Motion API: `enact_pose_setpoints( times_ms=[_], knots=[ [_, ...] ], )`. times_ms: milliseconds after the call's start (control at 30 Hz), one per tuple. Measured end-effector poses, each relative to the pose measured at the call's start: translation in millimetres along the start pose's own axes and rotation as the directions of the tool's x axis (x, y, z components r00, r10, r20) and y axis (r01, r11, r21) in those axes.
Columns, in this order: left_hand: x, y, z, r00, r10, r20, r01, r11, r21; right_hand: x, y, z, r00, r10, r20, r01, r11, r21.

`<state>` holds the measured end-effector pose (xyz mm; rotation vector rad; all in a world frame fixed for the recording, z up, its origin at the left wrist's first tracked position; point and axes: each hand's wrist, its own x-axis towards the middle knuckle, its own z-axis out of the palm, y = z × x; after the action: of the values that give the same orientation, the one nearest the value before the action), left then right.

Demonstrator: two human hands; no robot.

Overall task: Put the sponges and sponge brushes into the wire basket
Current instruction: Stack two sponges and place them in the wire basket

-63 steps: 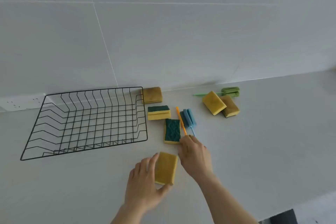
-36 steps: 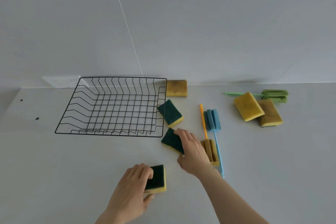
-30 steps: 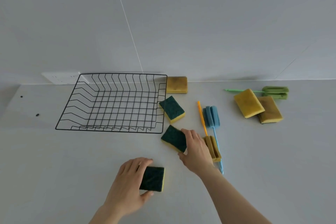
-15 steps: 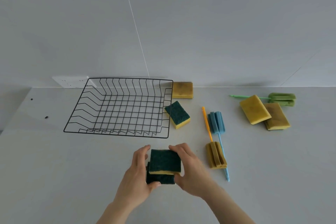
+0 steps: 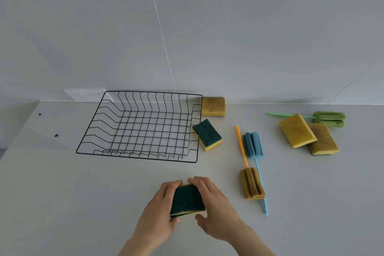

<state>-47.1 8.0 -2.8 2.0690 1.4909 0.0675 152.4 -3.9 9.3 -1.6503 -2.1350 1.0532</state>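
Observation:
A stack of two green-and-yellow sponges (image 5: 187,199) sits low on the counter, green sides up, gripped between my left hand (image 5: 160,212) and my right hand (image 5: 216,203). The black wire basket (image 5: 116,151) stands behind them and holds nothing. Just right of the basket lies another green-topped sponge (image 5: 207,134), and a brownish sponge (image 5: 213,106) rests against the wall. An orange-handled sponge brush (image 5: 251,183) and a blue sponge brush (image 5: 252,144) lie side by side. Far right are two yellow sponges (image 5: 297,130) (image 5: 323,141) and a green sponge brush (image 5: 329,118).
A grey tiled wall (image 5: 228,37) closes the back of the counter. A white power socket (image 5: 85,94) sits on the wall behind the basket's left corner. Two small dark specks (image 5: 56,135) mark the counter at the left.
Each hand picked up one green-topped sponge, then the right laid its sponge on the left's. The stack now sits lower and squarer between both hands than half a second ago.

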Motion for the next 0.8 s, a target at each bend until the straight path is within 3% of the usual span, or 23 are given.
enact_pose_setpoints(
  times_ms=[167, 367, 633, 800],
  knots=[
    [3.8, -0.6, -8.3, 0.998, 0.047, 0.038, -0.049, 0.997, 0.054, 1.5, -1.5, -2.1, 1.0, 0.018, 0.017, -0.015, 0.988, -0.156],
    [12.7, 2.4, -42.3, 0.987, 0.148, 0.058, -0.153, 0.983, 0.102, 3.9, -11.9, -21.5, 1.0, 0.011, -0.015, -0.014, 0.988, -0.152],
    [35.4, -18.6, -123.0, 0.942, 0.326, -0.08, -0.32, 0.944, 0.078, 37.9, -56.0, -61.7, 0.988, -0.047, -0.147, 0.017, 0.979, -0.201],
    [68.6, -53.9, -175.4, 0.92, 0.362, -0.153, -0.35, 0.931, 0.102, 95.5, -93.1, -72.0, 0.976, -0.05, -0.212, 0.001, 0.975, -0.223]
  ],
)
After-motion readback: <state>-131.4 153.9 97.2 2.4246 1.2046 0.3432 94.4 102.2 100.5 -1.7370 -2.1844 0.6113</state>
